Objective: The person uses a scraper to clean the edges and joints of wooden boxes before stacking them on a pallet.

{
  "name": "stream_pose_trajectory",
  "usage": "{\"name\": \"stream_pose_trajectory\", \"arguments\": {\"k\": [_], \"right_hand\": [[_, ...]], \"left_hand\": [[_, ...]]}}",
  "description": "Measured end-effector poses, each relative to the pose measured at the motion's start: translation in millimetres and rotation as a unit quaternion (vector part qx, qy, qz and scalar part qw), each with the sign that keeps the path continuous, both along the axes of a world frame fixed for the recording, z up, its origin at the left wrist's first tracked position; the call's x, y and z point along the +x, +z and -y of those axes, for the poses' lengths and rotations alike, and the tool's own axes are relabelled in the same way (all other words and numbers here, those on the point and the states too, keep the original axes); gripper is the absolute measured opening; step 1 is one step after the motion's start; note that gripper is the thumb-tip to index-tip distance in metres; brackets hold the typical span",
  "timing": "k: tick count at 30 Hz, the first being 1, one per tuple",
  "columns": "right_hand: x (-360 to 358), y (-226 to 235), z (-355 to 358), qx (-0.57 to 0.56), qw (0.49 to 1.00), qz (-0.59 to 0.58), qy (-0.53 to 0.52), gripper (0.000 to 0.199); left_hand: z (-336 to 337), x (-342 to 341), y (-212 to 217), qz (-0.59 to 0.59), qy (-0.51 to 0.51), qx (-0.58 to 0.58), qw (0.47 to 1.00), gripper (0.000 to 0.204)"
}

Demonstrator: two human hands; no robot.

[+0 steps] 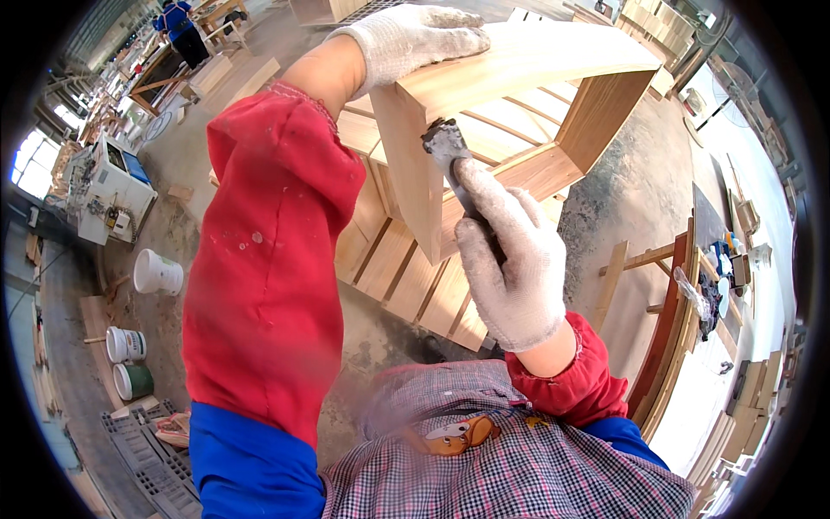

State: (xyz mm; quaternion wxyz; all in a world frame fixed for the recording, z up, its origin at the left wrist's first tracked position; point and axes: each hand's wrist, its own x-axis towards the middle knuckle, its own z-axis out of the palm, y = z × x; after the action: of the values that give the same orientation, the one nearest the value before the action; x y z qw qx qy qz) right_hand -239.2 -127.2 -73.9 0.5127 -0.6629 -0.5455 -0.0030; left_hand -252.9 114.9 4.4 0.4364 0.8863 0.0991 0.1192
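Note:
A pale wooden box frame (527, 65) with an open middle stands in front of me, tilted on a slatted wooden piece (406, 272). My left hand (411, 48), in a white knit glove, lies over the frame's top left corner with its fingers stretched along the wood. Gloved too, my right hand (514, 259) grips a putty knife (447, 145), its index finger laid along the blade. Grey-brown paste coats the blade's tip, which is right by the frame's near corner joint. The knife's handle is mostly hidden in my palm.
White buckets (158, 272) and a green-and-white tub (134, 381) are on the floor at left, near a grey plastic pallet (151, 463). A white machine (112, 190) stands farther off. To the right is a workbench (679, 320) with clutter. Another person (180, 33) stands far left.

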Motion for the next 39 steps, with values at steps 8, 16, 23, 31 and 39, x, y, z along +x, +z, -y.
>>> {"name": "stream_pose_trajectory", "arguments": {"k": [8, 16, 23, 31, 39], "right_hand": [[1.6, -9.8, -9.4, 0.044, 0.999, 0.011, 0.002, 0.042], [3.9, -0.4, -2.0, -0.012, 1.0, -0.004, 0.006, 0.044], [6.7, 10.9, 2.4, -0.057, 0.998, 0.013, 0.001, 0.042], [7.1, 18.8, 6.4, -0.052, 0.998, 0.046, 0.011, 0.041], [13.2, 7.8, -2.4, -0.051, 0.997, 0.062, 0.019, 0.037]], "left_hand": [[7.0, -1.6, 10.2, 0.001, 0.009, 0.052, 0.999, 0.059], [-6.2, 1.6, -2.3, 0.023, -0.026, -0.008, 0.999, 0.061], [-4.5, 5.8, -2.2, 0.012, -0.026, -0.029, 0.999, 0.061], [1.3, 0.9, 2.3, 0.025, -0.037, 0.011, 0.999, 0.057], [-12.7, 3.3, 1.2, 0.021, -0.023, 0.03, 0.999, 0.055]]}}
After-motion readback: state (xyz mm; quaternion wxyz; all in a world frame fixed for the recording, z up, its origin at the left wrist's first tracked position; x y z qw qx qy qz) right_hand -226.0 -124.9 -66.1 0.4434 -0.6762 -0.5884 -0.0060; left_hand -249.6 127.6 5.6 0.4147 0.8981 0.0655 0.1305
